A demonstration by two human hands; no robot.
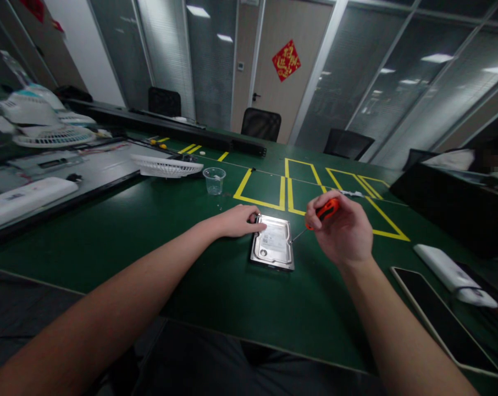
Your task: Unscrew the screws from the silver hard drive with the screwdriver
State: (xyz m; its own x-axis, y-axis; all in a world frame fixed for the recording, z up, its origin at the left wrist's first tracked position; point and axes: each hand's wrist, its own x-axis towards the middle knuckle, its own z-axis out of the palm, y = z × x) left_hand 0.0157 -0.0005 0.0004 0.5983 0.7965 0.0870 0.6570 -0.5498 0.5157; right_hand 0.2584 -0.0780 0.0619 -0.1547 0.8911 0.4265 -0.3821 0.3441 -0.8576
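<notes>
A silver hard drive [276, 245] lies flat on the green table, its labelled metal cover facing up. My left hand [241, 221] grips its upper left corner, thumb on the cover and fingers curled round the far edge. In my right hand [343, 228] is a screwdriver [327, 211] with an orange and black handle. Its thin shaft slants down to the left, and the tip meets the right edge of the drive. Whether the tip sits in a screw is too small to tell. Beyond my left hand stands a clear plastic cup [214, 181] with something small inside.
On the right lie a phone [444, 319] and a white power strip [455, 275]. Yellow tape rectangles [259, 202] mark the green table [216, 291]. To the left are a fan [46, 118], a white grille [166, 166] and another power strip [26, 201]. A person's hand shows at the far right.
</notes>
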